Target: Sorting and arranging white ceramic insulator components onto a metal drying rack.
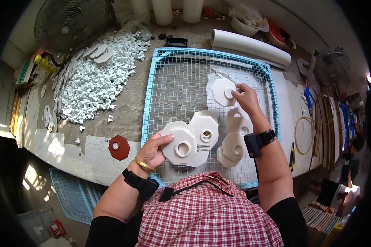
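My left hand [151, 152] grips a white octagonal plate [173, 132] with a raised ring around its hole, thumb on top and fingers hidden beneath. Farther off and to the right, the fingers of my right hand [247, 99] pinch the ring side of another white octagonal plate [219, 90]. Whether that plate is lifted or rests on the sheet below, I cannot tell. Similar white plates [202, 119] are stacked against the left one. More pale plates [231, 153] overlap near my right forearm. All are over a blue-framed wire mesh rack [149, 99].
A reddish-brown octagonal plate [120, 154] lies left of the rack. Beyond it spreads a heap of small white pieces [95, 82], with a black fan [70, 24] behind. A white roll [251, 47] lies past the rack's far edge. A yellow-black cutter [292, 156] sits at the right.
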{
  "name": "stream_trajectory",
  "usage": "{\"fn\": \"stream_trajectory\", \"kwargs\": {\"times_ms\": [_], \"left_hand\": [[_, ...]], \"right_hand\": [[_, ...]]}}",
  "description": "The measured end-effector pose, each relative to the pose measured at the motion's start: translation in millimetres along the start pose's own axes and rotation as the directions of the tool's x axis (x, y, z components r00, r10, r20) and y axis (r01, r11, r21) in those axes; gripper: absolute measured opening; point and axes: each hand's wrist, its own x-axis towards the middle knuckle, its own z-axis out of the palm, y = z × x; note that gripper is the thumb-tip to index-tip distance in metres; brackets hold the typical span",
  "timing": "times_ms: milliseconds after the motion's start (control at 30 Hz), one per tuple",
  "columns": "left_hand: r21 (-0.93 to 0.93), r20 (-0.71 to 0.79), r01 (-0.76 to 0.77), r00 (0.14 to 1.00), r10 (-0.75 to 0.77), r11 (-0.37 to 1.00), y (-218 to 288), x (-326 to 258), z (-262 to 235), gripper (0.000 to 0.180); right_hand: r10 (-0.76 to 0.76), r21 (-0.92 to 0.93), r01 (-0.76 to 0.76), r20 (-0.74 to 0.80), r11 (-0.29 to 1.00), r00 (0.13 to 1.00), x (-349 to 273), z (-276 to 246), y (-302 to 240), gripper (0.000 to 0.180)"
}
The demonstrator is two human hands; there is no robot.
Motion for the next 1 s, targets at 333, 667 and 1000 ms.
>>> {"fn": "stream_trajectory", "kwargs": {"times_ms": [333,667,1000], "left_hand": [[-0.236,-0.044,-0.081,0.996,0.073,0.968,38,51,-20,0.048],[-0.280,0.053,-0.123,0.988,0.143,0.952,61,71,-49,0.045],[-0.347,0.041,-0.141,0.985,0.165,0.927,69,88,-61,0.042]], "right_hand": [[-0.045,-0.134,0.057,0.090,0.989,0.995,139,140,-109,0.040],[0.024,-0.209,-0.009,0.070,0.978,0.997,177,190,-120,0.040],[0.011,-0.217,-0.004,0.030,0.976,1.000,181,206,-116,0.045]]}}
